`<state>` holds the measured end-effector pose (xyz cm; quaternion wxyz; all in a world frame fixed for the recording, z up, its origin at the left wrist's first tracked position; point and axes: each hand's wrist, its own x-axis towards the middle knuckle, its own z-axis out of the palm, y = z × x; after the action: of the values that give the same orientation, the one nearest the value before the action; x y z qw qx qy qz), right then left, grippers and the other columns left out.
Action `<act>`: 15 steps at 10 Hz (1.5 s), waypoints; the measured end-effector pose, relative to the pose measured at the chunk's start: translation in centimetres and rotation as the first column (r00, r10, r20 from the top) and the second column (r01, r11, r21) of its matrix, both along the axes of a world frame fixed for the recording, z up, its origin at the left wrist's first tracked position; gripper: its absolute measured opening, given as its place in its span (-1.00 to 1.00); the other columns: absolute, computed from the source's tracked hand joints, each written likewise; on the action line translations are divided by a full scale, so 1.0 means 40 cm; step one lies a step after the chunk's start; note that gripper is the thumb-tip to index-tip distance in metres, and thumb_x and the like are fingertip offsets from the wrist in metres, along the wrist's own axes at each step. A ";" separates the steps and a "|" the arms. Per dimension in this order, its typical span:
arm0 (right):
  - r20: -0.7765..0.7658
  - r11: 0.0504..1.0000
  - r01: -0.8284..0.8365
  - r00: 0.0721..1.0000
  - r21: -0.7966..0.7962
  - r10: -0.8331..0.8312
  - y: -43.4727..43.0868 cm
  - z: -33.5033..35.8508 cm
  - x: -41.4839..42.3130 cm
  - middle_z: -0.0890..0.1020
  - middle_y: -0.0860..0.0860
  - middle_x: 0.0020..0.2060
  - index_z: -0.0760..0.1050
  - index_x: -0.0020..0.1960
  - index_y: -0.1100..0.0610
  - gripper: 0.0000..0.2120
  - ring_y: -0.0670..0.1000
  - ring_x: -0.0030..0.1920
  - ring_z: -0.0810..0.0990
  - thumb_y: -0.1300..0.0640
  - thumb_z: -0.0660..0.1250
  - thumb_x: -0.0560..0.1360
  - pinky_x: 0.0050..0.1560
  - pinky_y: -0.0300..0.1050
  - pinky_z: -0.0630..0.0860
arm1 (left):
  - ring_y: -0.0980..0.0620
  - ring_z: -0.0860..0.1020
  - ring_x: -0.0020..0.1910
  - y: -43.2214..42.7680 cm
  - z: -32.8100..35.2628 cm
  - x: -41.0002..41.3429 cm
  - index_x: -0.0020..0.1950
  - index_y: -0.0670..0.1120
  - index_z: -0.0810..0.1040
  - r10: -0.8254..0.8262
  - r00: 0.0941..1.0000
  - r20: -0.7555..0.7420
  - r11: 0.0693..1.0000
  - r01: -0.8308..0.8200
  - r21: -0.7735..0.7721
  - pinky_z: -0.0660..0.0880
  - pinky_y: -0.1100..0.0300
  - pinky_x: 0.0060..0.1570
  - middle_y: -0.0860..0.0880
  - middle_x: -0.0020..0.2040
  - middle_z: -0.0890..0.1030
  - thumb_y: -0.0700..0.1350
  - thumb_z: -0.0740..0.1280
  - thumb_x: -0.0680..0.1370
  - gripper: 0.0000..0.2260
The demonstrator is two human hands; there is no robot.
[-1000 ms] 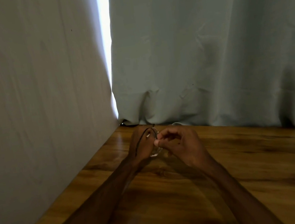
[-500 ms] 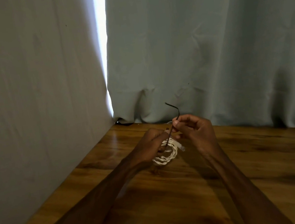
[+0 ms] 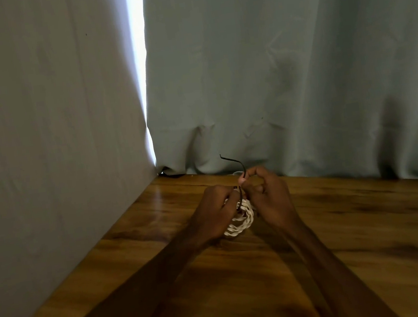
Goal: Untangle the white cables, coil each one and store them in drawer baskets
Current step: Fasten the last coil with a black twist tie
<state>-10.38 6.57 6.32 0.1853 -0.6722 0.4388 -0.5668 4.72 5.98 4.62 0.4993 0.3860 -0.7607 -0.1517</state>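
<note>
One coil [image 3: 241, 221] in left hand [image 3: 214, 210], tie [image 3: 233, 160] seemingly in right hand [image 3: 270, 198].

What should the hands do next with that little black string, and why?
Probably wind the dark tie round the coiled white cable and twist it closed. The left hand grips the coil, the right hand pinches the tie, and the tie's free end sticks up loose, so nothing seems to be fastening the loops yet.

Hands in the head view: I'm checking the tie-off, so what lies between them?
The coiled white cable lies between the left hand and the right hand, which pinches a thin dark tie rising from it; head view.
</note>
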 end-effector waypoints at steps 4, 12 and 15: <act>0.052 0.803 -0.083 0.997 0.590 0.065 0.024 0.043 -0.028 0.55 0.01 -0.42 0.57 -0.30 0.13 -0.77 -0.04 -0.40 0.44 0.24 0.34 0.53 -0.44 -0.18 0.34 | -0.15 0.54 -0.41 -0.013 0.002 0.002 -0.03 -0.31 0.53 0.134 0.949 0.285 0.977 -0.079 -0.197 0.36 0.13 -0.48 -0.23 -0.27 0.59 -0.21 0.37 0.51 -0.84; 0.021 0.966 0.150 0.987 0.211 -0.158 0.003 0.019 -0.009 0.73 0.07 -0.27 0.71 -0.15 0.15 -0.69 0.07 -0.23 0.69 -0.02 0.36 0.61 -0.20 -0.07 0.57 | -0.07 0.56 -0.31 0.015 0.001 0.019 -0.09 -0.23 0.63 0.381 0.918 0.109 0.915 -0.358 -0.184 0.48 0.06 -0.31 -0.13 -0.26 0.59 -0.09 -0.01 0.76 -0.52; -0.256 0.997 0.023 0.966 -0.078 -0.042 0.054 0.031 0.071 0.49 -0.36 -0.60 0.73 -0.07 0.08 -0.87 -0.25 -0.53 0.53 0.21 0.40 0.55 -0.41 -0.42 0.32 | -0.11 0.45 -0.19 -0.057 -0.014 0.061 -0.13 -0.21 0.53 0.468 0.874 -0.127 0.883 -0.456 0.113 0.21 0.13 -0.16 -0.07 -0.23 0.44 0.06 -0.01 0.64 -0.54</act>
<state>-7.55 8.73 7.55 0.0923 -0.7391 0.4490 -0.4936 7.18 3.71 4.05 0.5612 0.5636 -0.5999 -0.0867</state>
